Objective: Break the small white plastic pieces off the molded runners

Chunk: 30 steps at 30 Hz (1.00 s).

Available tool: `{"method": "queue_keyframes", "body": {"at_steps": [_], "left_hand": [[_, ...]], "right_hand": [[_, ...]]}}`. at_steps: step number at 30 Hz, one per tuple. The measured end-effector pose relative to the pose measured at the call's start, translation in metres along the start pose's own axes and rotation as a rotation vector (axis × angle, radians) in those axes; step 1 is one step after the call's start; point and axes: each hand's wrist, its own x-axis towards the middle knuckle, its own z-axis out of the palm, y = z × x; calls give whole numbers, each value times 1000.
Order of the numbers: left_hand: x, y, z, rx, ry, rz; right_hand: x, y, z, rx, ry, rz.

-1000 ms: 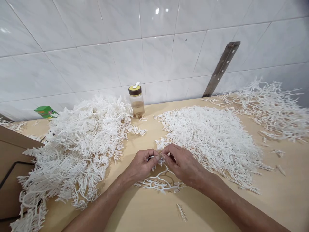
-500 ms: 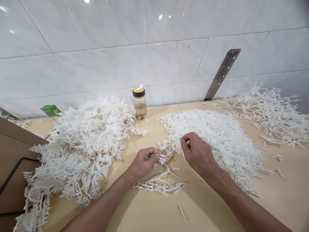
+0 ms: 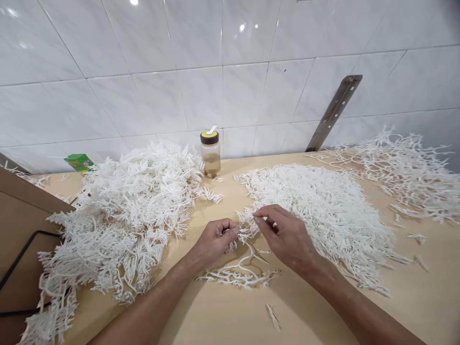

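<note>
My left hand (image 3: 215, 242) is closed, thumb against fingers, on a white branching plastic sprig (image 3: 244, 234) whose tips stick out to the right. My right hand (image 3: 287, 235) is just to its right, thumb and forefinger pinched close to those tips; what they hold, if anything, is too small to make out. Behind and right of it spreads a heap of short white pieces (image 3: 330, 206). Below both hands lie stripped white branches (image 3: 237, 277) on the tabletop (image 3: 215, 316). A large pile of bushy white sprigs (image 3: 136, 206) rises left of my left hand.
A lidded bottle of brownish liquid (image 3: 211, 160) stands by the tiled wall (image 3: 201, 100). A green packet (image 3: 81, 163) sits behind the left pile. More bare branches (image 3: 406, 172) lie far right, near a metal bracket (image 3: 334, 112). A brown box (image 3: 21, 230) borders the left.
My right hand has moved left from the heap of short pieces, towards the sprig in my left hand. The left hand keeps its grip almost in place. The view shifts slightly.
</note>
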Motion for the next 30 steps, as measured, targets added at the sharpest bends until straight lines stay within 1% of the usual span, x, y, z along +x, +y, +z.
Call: {"method": "queue_keyframes", "body": {"at_steps": [3,5,8,12,15,18,21,27,30], "left_hand": [[-1,2,1,14,-8,33],[-1,3,1,20,-5,37],[-1,3,3,16,27,27],[0,-1,4,7,77,29],[1,-5,5,51,94,58],[2,-7,5,123,105,77],[2,-6,6,163,114,67],[2,-7,5,199,90,76],[0,-5,6,264,80,90]], "right_hand": [[-5,-13,7,105,-94,5],[-7,-15,11,124,-149,22],[-7,-15,12,114,-190,48],[-7,-17,11,103,-207,63],[-9,-18,12,71,-198,61],[-10,-16,14,33,-185,12],[-11,-14,16,2,-186,-33],[-12,-12,19,-56,-165,-60],[-14,-13,23,-98,-151,-79]]}}
